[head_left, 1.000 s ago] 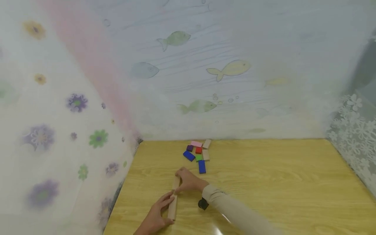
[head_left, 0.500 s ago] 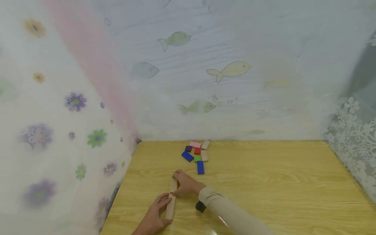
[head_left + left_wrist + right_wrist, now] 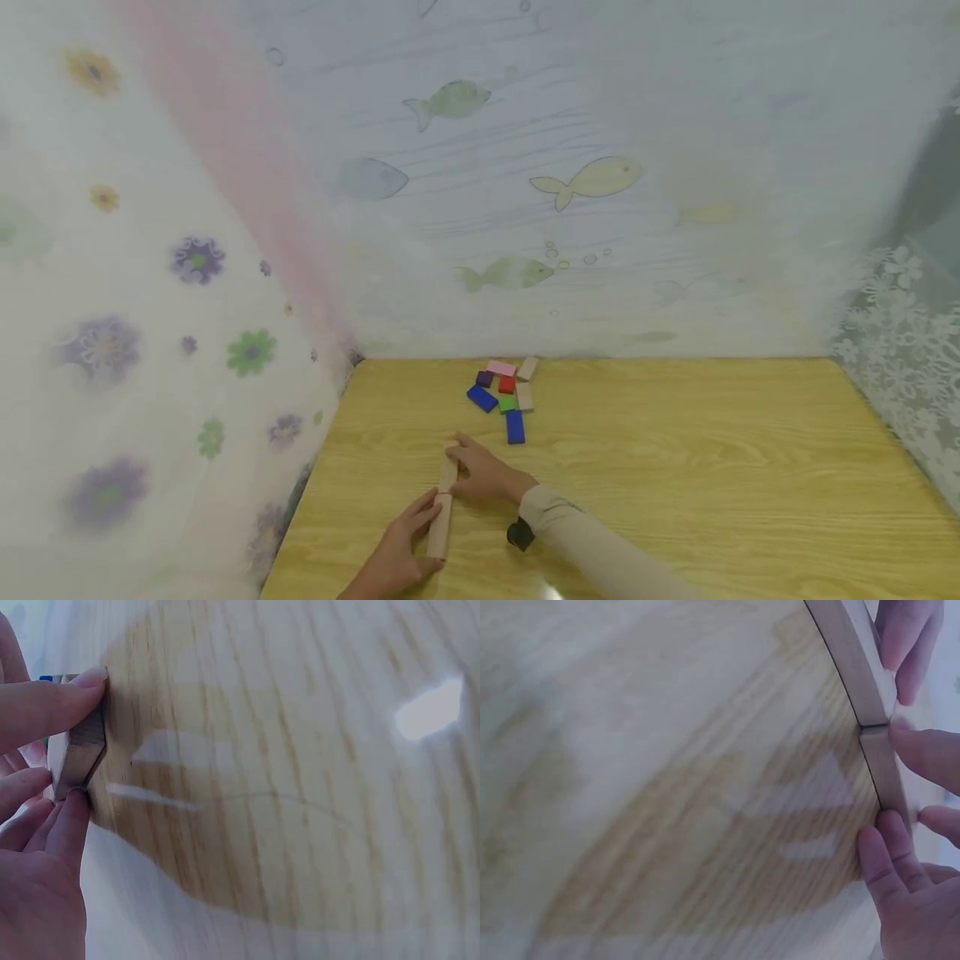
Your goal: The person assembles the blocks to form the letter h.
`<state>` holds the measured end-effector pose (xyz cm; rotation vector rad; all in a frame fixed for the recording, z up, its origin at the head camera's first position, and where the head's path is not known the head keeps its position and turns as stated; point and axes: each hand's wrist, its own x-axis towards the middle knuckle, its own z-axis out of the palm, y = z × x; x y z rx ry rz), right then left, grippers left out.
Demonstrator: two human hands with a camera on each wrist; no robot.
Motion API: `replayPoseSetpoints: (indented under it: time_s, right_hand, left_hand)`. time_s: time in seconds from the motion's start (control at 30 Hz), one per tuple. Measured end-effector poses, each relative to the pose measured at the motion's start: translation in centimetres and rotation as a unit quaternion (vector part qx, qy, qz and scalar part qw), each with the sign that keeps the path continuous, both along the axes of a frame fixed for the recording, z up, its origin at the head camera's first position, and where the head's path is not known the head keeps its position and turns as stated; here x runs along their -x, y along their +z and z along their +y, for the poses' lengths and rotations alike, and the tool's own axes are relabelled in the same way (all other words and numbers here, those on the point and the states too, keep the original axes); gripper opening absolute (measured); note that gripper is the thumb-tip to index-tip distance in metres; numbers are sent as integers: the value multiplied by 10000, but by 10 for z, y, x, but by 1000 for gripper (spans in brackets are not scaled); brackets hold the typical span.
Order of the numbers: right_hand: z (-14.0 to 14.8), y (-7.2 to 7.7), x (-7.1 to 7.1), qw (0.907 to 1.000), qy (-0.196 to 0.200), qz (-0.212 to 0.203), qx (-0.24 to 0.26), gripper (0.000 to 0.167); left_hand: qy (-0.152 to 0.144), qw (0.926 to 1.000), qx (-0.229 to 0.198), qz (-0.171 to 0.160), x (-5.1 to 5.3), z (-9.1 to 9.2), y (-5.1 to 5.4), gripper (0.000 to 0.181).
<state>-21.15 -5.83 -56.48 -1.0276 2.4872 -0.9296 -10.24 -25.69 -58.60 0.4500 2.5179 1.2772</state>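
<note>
One likely slip: the far block (image 3: 448, 473) could swivel off line toward eleven o'clock, if the right thumb presses harder beside the dark seam (image 3: 874, 729) than the fingers do at the twelve o'clock end (twelve being away from the person).
Crowded seam: fingertips of both hands sit close to it, so one could nudge a block and widen the joint.
Pushing too hard: force along the row might slide both blocks together over the smooth-looking table (image 3: 675, 467).
Near block (image 3: 439, 527): at two o'clock from the middle of the left hand (image 3: 402, 550), which pinches it lengthwise, thumb at the six o'clock end.
Far block's place: at nine o'clock from the right hand (image 3: 487, 477), gripped between thumb and fingers.
Block row: end to end, nearly twelve to six; whether the faces fully touch, I cannot tell.
Blue block (image 3: 515, 427): at one o'clock from the right hand, apart from it.
</note>
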Motion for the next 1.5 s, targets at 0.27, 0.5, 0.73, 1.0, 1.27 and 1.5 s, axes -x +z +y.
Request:
replayPoseSetpoints:
  time_s: [0.27,0.5,0.73,1.0,1.27,1.5]
  right_hand:
    - [5,6,-6,10000,-2,-38,-25,60]
    - [-1,1,-13,9997,175,49,150,58]
    - [1,-1,-17,9982,223,71,551,52]
    - [5,4,-21,9997,110,-180,141,48]
    - [18,27,-14,9977,409,160,-516,47]
    - [36,41,-8,9956,496,425,-677,41]
  left_hand:
    - [-21,9999,138,-11,1,5,6,78]
    - [-74,9999,138,16,1,6,4,79]
    - [-35,9993,304,220,1,7,5,79]
    - [269,9959,601,615,5,8,11,70]
    - [-291,9815,994,1613,31,7,15,60]
    - [-501,9860,1155,1093,42,6,9,63]
